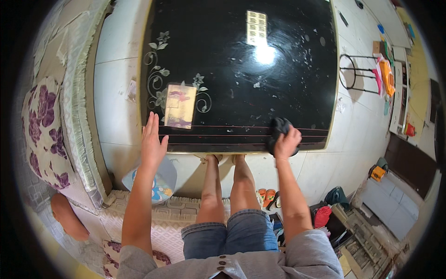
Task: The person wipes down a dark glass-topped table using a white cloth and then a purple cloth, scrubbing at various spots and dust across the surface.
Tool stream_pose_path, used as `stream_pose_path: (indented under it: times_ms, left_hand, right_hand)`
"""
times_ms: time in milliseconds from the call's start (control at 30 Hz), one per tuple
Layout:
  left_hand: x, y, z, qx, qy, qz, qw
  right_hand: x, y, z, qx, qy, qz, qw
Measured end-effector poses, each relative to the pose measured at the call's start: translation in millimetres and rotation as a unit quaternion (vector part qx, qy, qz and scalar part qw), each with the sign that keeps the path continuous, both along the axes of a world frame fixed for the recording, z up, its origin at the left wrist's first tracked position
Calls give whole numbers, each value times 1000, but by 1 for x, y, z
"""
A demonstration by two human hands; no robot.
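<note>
A black glossy tabletop (223, 101) with a pale floral pattern and thin red lines lies before me. My right hand (287, 142) grips a bunched dark cloth (279, 127) against the tabletop near its front right corner. Flat on the front left edge rests my left hand (152, 141), fingers extended and holding nothing. Just right of its fingertips is a pale rectangular item (180, 106) with purple and pink marks. White specks and smears show on the black surface. A bright light reflection lies at the upper middle, beside a pale gridded reflection or sheet; I cannot tell which.
A fringed, covered sofa (85, 104) with a floral cushion (45, 130) runs along the left. A grey-blue bin or stool (165, 179) stands below my left hand. Right of the table, a black metal-framed stool (362, 73) lies on the tiled floor. Orange slippers (268, 197) sit near my legs.
</note>
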State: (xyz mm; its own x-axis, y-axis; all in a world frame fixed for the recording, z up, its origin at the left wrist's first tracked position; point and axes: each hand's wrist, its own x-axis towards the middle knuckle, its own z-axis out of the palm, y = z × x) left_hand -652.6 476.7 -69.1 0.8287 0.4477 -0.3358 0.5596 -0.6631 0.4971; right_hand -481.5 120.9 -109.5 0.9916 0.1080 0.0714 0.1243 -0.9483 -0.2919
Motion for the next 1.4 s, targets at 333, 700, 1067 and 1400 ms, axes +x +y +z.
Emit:
stream_pose_path:
  times_ms: [333,700,1067,1400]
  left_hand:
    - [-8,-17,-22,54,117,-58,990]
    - [-13,-15,-20,86,111,-79,987]
    - [44,-77,-27,72,95,-55,991]
    - [38,-77,-32,117,81,-93,985]
  right_hand:
    - [-81,118,-4,157,114,422,885]
    - [7,-101,-10,-12,-6,-71,997]
    - [-12,-42,-5,137,29,286,948]
    - [62,-168,-20,20,-62,-107,992]
